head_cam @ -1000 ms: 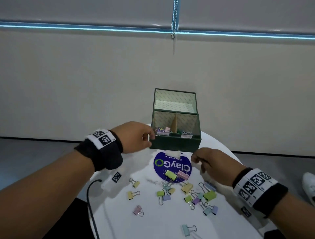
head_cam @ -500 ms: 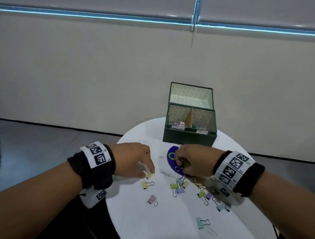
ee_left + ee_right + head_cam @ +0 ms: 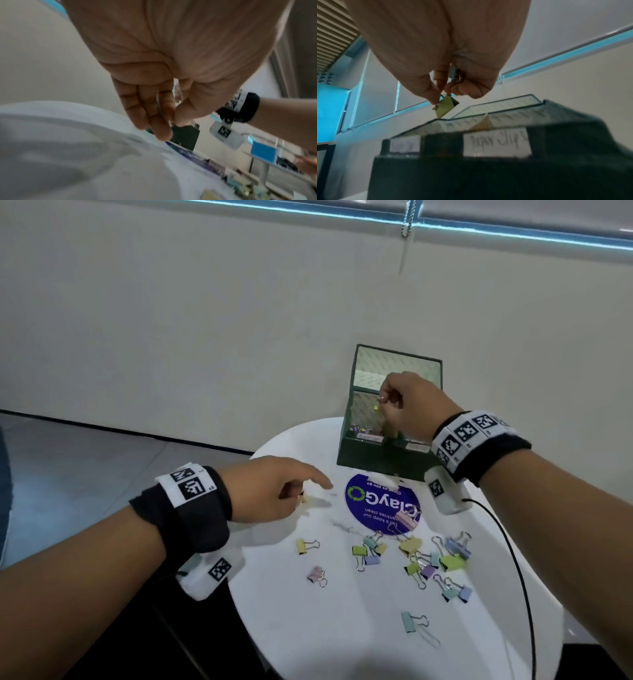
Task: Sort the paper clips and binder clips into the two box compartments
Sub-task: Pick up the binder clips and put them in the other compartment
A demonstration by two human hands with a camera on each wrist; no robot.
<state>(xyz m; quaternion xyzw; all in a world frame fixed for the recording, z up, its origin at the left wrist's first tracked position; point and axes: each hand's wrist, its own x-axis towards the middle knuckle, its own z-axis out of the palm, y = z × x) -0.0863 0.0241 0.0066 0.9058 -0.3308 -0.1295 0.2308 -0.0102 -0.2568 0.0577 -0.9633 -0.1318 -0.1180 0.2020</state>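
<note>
The dark green box (image 3: 376, 462) stands open at the back of the round white table (image 3: 274, 611), split into a left and a right compartment. Its right label (image 3: 496, 142) reads "Paper Clips". My right hand (image 3: 382, 399) hovers over the left compartment. It pinches a green binder clip (image 3: 446, 106) by its wire handle. Low over the table's left part, my left hand (image 3: 301, 495) pinches a yellow binder clip (image 3: 303, 498) between thumb and forefinger. Several pastel binder clips (image 3: 411, 553) lie loose on the table. Coloured clips (image 3: 359, 429) show inside the left compartment.
A blue round sticker (image 3: 376, 505) lies in front of the box. A black cable (image 3: 513, 559) runs from my right wrist across the table's right side. Single clips lie apart: pink (image 3: 317, 573), yellow (image 3: 306, 546), teal (image 3: 411, 621). The wall is close behind the box.
My right hand rose from the clip pile to above the box, carrying the green clip. My left hand stayed low at the table's left and took up the yellow clip.
</note>
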